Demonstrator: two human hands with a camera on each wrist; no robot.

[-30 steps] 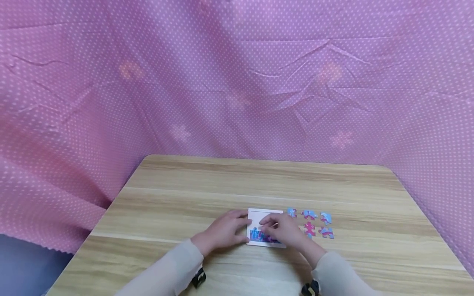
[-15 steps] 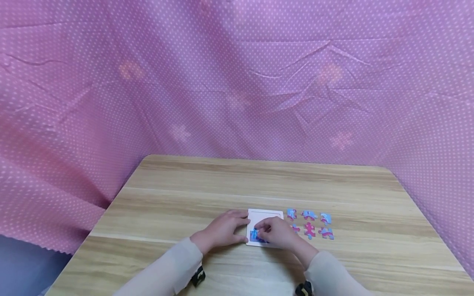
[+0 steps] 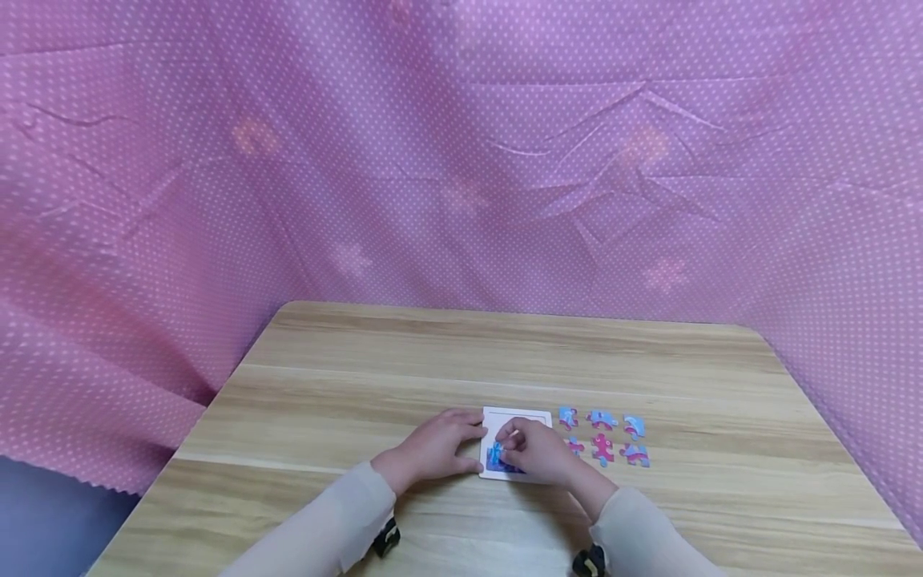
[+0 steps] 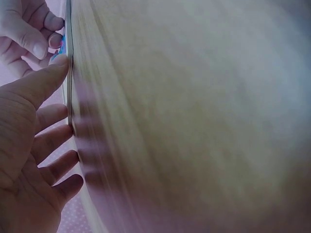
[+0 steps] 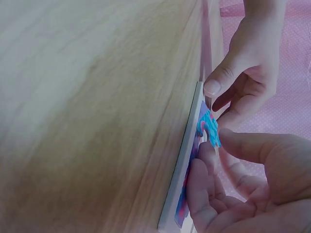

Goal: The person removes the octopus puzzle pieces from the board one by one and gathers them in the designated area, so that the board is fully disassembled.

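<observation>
A white puzzle tray (image 3: 530, 413) lies on the table, its lower part filled with blue and purple picture. My left hand (image 3: 445, 447) rests against its left edge, thumb by the near corner and fingers spread along the side. Over the lower left of the tray, my right hand (image 3: 537, 453) pinches a bright blue puzzle piece (image 5: 211, 128) between thumb and fingers. In the right wrist view that piece stands tilted close over the tray, near the left thumb (image 5: 212, 87). The right hand covers the tray's lower right in the head view.
Several loose puzzle pieces lie in two rows right of the tray, among them a pink one (image 3: 602, 449) and a blue one (image 3: 634, 426). The wooden table (image 3: 404, 353) reaches back to a pink dotted curtain (image 3: 461, 200).
My right hand has moved slightly left and down over the tray, uncovering loose pieces on its right, then stayed nearly still. The left hand has kept its place at the tray's edge.
</observation>
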